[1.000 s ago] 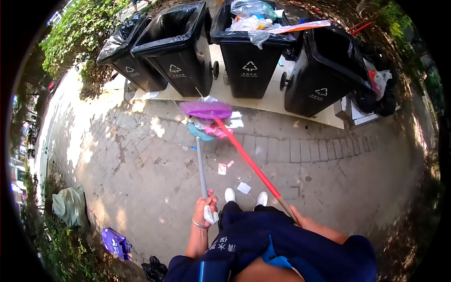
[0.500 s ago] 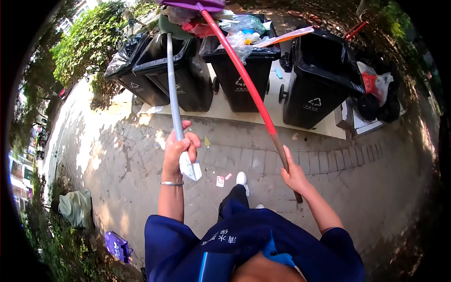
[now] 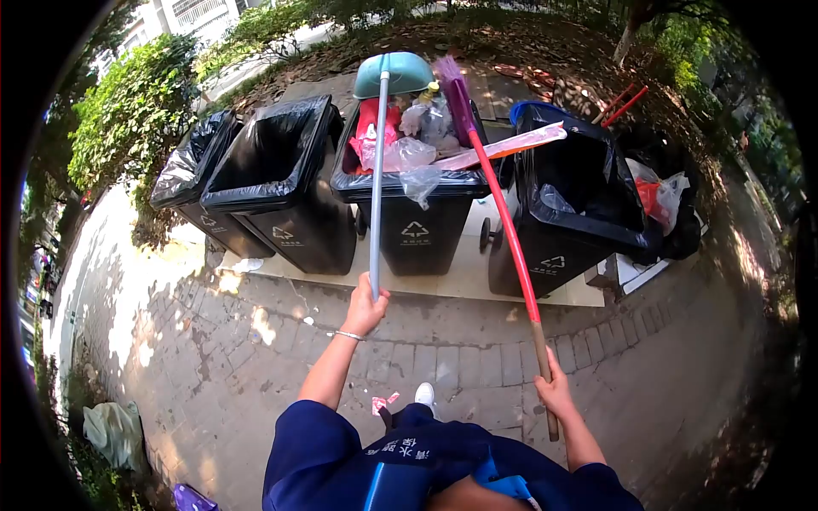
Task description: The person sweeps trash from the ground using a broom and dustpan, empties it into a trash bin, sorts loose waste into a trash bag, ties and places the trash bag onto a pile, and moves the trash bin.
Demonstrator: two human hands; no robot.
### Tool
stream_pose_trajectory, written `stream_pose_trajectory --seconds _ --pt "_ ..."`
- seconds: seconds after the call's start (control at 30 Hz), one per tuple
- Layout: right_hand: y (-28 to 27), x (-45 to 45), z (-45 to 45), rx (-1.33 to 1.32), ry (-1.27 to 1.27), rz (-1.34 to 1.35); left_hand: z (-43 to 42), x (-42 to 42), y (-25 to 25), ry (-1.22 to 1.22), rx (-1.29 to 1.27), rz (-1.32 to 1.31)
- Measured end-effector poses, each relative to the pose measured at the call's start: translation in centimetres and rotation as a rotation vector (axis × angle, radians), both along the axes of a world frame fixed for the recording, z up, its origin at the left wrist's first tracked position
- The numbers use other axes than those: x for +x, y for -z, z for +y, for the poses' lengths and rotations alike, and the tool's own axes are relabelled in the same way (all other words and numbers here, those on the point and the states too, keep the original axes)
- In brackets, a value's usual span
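Observation:
My left hand (image 3: 365, 310) is wrapped round the grey handle of a dustpan, whose teal pan (image 3: 394, 75) is tipped over the back rim of the middle bin (image 3: 417, 223). My right hand (image 3: 555, 391) grips the brown lower end of a red-handled broom (image 3: 509, 228). The purple broom head (image 3: 456, 94) is upright at the bin's back right, to the right of the pan. Plastic bags (image 3: 411, 154), a pink-red bag (image 3: 369, 136) and a long flat wrapper (image 3: 511, 146) fill the bin's top.
Two black bins (image 3: 290, 204) are on the left, and another black bin (image 3: 545, 247) is on the right. Bagged rubbish (image 3: 660, 198) lies beyond it. Paper scraps (image 3: 383, 402) lie near my white shoe (image 3: 424, 394). A green sack (image 3: 115, 434) and purple bag (image 3: 192, 499) are lower left.
The dustpan and broom have gone from low over the pavement, up and across to the middle bin. The pan's rubbish is out, and a pink-red bag now shows in the bin.

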State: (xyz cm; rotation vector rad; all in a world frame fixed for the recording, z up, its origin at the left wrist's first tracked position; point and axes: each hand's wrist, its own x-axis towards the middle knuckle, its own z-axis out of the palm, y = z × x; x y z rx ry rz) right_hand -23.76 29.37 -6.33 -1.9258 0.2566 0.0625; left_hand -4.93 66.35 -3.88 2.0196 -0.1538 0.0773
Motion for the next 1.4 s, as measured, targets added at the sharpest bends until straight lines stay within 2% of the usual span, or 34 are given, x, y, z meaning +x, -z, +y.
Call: stream_pose_trajectory --seconds 0.03,0.07,0.1,0.17,0.3,0.33,0.43,0.5,0.63,0.7,0.77,0.83,0.87,0.9,0.97,1.0,1.07,1.1,1.17,1.2,1.27,1.3,1.4 --pt "-1.6 0.2 0.6 0.103 0.025 0.116 0.5 0.2 0.2 -0.025 0.156 -0.100" --pt "-3.2 0.4 1.1 0.199 0.060 0.231 0.6 0.0 -1.1 -0.044 0.199 -0.101" --pt "-3.4 1.0 1.4 0.200 0.054 0.235 1.0 0.3 -0.9 -0.037 0.232 -0.222" --pt "-3.1 1.4 1.5 0.315 0.115 0.076 1.0 -0.1 -2.5 -0.040 0.216 -0.261" --pt "-2.0 2.7 -0.5 0.259 0.034 0.028 -1.2 -3.9 -7.5 -0.049 -0.080 -0.038" --pt "-0.8 3.2 -1.4 0.046 -0.024 -0.134 -1.8 -5.1 -8.3 -0.046 -0.182 -0.009" --pt "-4.0 4.4 -1.8 -0.333 -0.141 -0.378 -3.1 -9.8 -9.7 -0.083 -0.360 0.009" --pt "-4.9 5.4 -2.6 -0.422 -0.162 -0.174 -3.8 -13.6 -9.9 -0.169 -0.393 -0.013" --pt "-3.5 7.9 -4.7 -0.804 -0.275 0.058 -3.8 -22.3 -9.6 -0.359 -0.401 0.012" --pt "-3.0 8.9 -7.0 -0.442 -0.360 -0.331 -3.4 -26.9 -9.2 -0.423 -0.432 0.027" --pt "-5.2 8.2 -7.2 -0.367 -0.403 -0.423 -3.7 -31.6 -8.5 -0.551 -0.424 0.072" --pt "-6.2 6.1 -7.0 -0.465 -0.368 -0.301 -3.9 -35.3 -7.7 -0.630 -0.469 0.086" --pt "-7.2 4.9 -6.3 -0.601 -0.336 -0.113 -4.1 -37.1 -7.1 -0.685 -0.497 0.113" --pt "-6.4 3.9 -6.4 -0.609 -0.375 -0.108 -4.1 -38.8 -6.4 -0.723 -0.506 0.122" --pt "-4.2 2.0 -6.8 -0.643 -0.383 -0.493 -4.3 -41.9 -4.8 -0.792 -0.623 0.119" --pt "-3.8 0.8 -6.3 -0.540 -0.424 -0.555 -4.6 -43.0 -3.9 -0.819 -0.626 0.121" --pt "-3.5 -1.8 -5.2 -0.502 -0.476 -0.426 -5.2 -45.5 -1.9 -0.924 -0.789 0.195" --pt "-2.8 -3.0 -5.1 -0.453 -0.514 -0.350 -5.5 -46.8 -1.1 -0.972 -0.788 0.175" --pt "-1.2 -5.0 -5.3 -0.417 -0.629 -0.072 -6.2 -49.1 0.9 -1.048 -1.074 0.200" --pt "-0.2 -5.8 -4.9 -0.422 -0.720 -0.292 -6.6 -50.4 2.1 -1.108 -1.187 0.197" --pt "2.8 -6.9 -4.5 -0.378 -0.823 -0.541 -7.5 -53.4 4.5 -1.174 -1.410 0.178" --pt "4.9 -7.1 -5.1 -0.290 -0.880 -0.253 -8.2 -55.1 5.8 -1.181 -1.524 0.176" --pt "5.9 -6.9 -0.9 -0.174 -0.954 0.227 -11.6 -59.7 8.5 -1.174 -1.771 0.174"
